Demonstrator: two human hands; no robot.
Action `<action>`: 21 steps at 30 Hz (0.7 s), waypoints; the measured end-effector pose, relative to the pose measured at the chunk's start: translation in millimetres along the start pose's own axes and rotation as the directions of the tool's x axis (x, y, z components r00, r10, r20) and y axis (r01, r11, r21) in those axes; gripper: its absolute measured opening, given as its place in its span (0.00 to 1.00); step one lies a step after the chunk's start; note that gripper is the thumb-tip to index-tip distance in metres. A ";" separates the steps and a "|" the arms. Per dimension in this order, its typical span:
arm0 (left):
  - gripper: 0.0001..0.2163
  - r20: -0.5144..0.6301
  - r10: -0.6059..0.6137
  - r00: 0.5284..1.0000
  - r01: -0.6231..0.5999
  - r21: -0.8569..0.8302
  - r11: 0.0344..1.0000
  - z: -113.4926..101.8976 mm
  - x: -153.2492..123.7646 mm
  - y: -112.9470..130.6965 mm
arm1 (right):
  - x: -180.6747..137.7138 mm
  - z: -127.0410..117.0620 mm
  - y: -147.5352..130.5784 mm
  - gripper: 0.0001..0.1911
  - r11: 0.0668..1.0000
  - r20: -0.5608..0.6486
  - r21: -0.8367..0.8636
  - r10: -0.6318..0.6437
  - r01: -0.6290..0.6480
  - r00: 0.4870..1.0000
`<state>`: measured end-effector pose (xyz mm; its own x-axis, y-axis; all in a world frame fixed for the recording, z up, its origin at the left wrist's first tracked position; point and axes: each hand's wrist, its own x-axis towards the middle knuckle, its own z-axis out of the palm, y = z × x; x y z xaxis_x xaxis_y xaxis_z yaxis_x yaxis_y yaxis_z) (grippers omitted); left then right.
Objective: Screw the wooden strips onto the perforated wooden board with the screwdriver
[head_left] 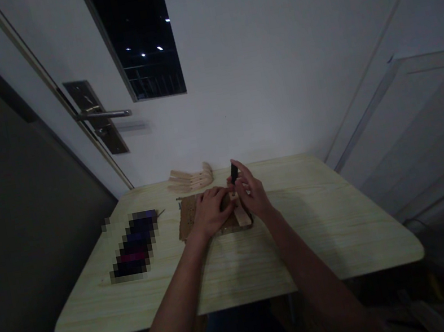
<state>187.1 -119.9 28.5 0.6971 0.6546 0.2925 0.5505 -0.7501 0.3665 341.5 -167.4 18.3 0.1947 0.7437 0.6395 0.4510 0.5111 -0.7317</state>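
A wooden piece (242, 217) with a small hole lies on a brown cardboard sheet (187, 213) at the middle of the table. My left hand (211, 209) rests over the cardboard, its thumb and forefinger pressed to the piece's left side, holding it down. Above the piece's far end, my right hand (253, 192) has its fingers closed round a black-handled screwdriver (234, 172) that stands nearly upright. The forefinger reaches the top of the handle. The tool's tip is too dim and small to make out.
Several similar wooden pieces (190, 179) lie together at the table's back edge, with small dark screws (179, 200) beside the cardboard. A blurred dark object (136, 244) lies on the left. Behind the pale table (346, 235) stands a white door with a metal handle (105, 115).
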 end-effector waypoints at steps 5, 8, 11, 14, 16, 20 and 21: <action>0.17 -0.007 0.002 1.000 -0.002 0.003 1.000 -0.4 -0.3 0.8 | 0.3 2.9 0.7 0.30 0.999 -0.047 0.025 0.044 -0.043 0.998; 0.17 -0.001 0.001 1.000 -0.001 0.011 1.000 0.2 0.0 0.2 | 1.5 7.8 2.8 0.29 0.999 -0.111 -0.010 0.051 -0.052 0.993; 0.17 0.012 -0.004 1.000 0.004 0.020 1.000 0.1 0.3 0.3 | 2.2 11.5 4.6 0.27 0.997 -0.160 -0.050 0.042 -0.051 0.986; 0.17 0.021 -0.011 1.000 0.010 0.015 1.000 -1.5 -0.1 1.8 | 1.2 11.3 4.3 0.26 0.998 -0.156 -0.062 0.023 -0.033 0.988; 0.16 0.015 -0.006 1.000 0.006 0.007 1.000 -2.3 -0.4 2.7 | -0.1 9.3 3.0 0.26 0.999 -0.138 -0.044 0.020 -0.026 0.990; 0.16 0.000 0.005 1.000 -0.005 0.009 1.000 -1.5 -0.2 2.0 | -1.7 6.2 1.3 0.26 0.999 -0.120 0.016 0.037 -0.035 0.992; 0.17 0.000 0.008 1.000 -0.008 0.010 1.000 -1.0 0.0 1.5 | -1.7 6.3 1.3 0.27 0.999 -0.118 0.032 0.041 -0.038 0.992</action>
<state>187.5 -120.9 29.9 0.7016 0.6484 0.2955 0.5491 -0.7563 0.3556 336.3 -165.3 14.8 0.3144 0.7082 0.6322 0.4151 0.4964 -0.7625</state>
